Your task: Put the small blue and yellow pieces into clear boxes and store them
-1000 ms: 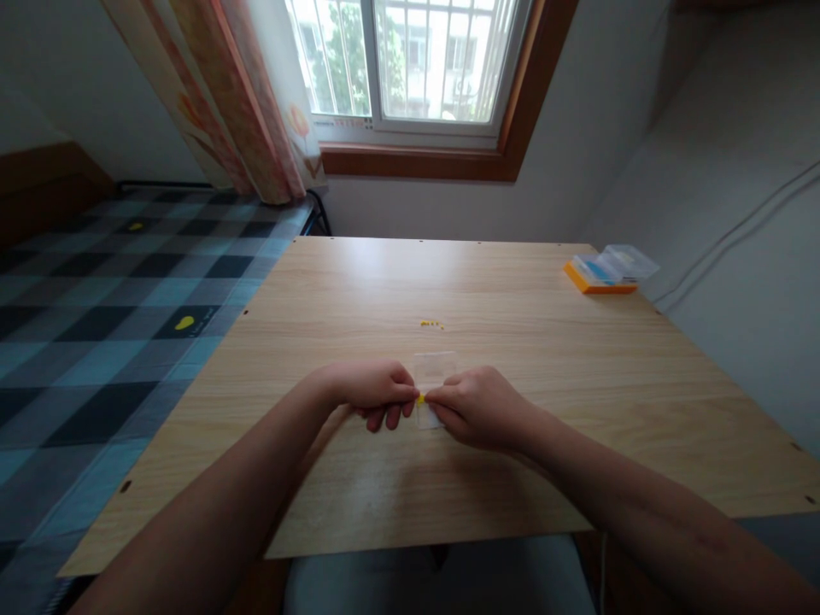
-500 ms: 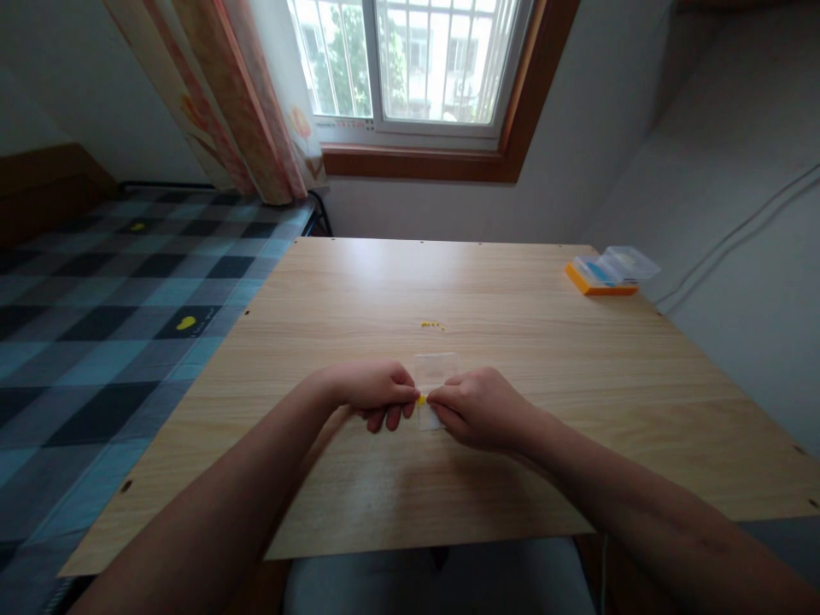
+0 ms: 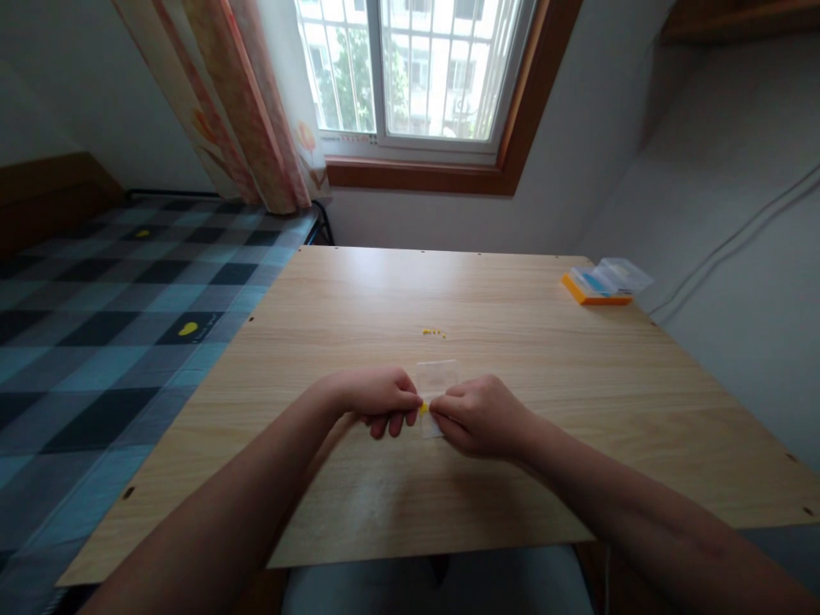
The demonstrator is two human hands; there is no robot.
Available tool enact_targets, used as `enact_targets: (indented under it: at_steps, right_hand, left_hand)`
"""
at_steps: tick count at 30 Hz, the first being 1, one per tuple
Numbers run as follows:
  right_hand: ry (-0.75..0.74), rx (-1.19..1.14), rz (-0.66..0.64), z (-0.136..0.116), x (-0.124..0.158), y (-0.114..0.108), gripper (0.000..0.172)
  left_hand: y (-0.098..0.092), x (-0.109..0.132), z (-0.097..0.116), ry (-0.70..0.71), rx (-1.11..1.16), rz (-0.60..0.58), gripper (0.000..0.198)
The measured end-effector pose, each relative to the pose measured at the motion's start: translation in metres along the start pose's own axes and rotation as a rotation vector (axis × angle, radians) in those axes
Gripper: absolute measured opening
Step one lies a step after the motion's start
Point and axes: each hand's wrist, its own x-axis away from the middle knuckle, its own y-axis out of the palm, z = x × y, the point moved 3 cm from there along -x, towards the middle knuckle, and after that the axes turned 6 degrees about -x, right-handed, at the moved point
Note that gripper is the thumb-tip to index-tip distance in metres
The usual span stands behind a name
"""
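Between the fingertips of both hands sits a small yellow piece [image 3: 424, 408], too small to name closely. My left hand [image 3: 383, 401] pinches its left side with thumb and forefinger, the other fingers curled loosely below. From the right, my right hand [image 3: 479, 414] is closed in a pinch at the piece's other side. Under the hands lies a clear, flat rectangular sheet or tray [image 3: 437, 371] on the wooden table; the right fingers cover part of it. Just beyond it, several tiny yellow bits [image 3: 434, 333] lie in a short row.
An orange-based box [image 3: 595, 290] with a raised clear lid stands at the table's far right corner. The light wooden table [image 3: 333, 316] spans the middle. A bed with a checked cover [image 3: 96, 376] adjoins it on the left, and a cable [image 3: 723, 248] runs along the right wall.
The whole view has shifted slightly as the head tilted. Both hands keep their pinch at the yellow piece, with hardly any movement against the table.
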Motion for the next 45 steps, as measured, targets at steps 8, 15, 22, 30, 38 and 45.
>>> enact_targets:
  at_steps: [8,15,22,30,38,45]
  right_hand:
    - [-0.130,-0.115,-0.064,0.009,0.005,0.000,0.028]
    - [-0.134,-0.112,-0.107,0.010,0.004,0.001,0.027]
    - [-0.120,-0.143,-0.135,0.012,0.004,-0.002,0.025]
    - [-0.096,-0.138,-0.152,0.011,0.003,-0.005,0.026]
    - [-0.096,-0.131,-0.170,0.010,0.002,-0.005,0.025]
    - [-0.097,-0.134,-0.162,0.011,0.002,-0.004,0.027]
  left_hand:
    - [0.001,-0.002,-0.001,0.016,0.001,-0.006,0.023]
    - [-0.007,0.009,-0.008,0.051,-0.042,-0.007,0.027]
    - [-0.042,0.005,-0.012,0.123,-0.646,0.957,0.031]
    - [-0.033,-0.040,-0.016,0.133,-0.812,0.970,0.054]
    - [-0.035,-0.034,-0.016,0.153,-0.845,1.010,0.044]
    - [-0.033,-0.035,-0.015,0.238,-0.856,1.032,0.043]
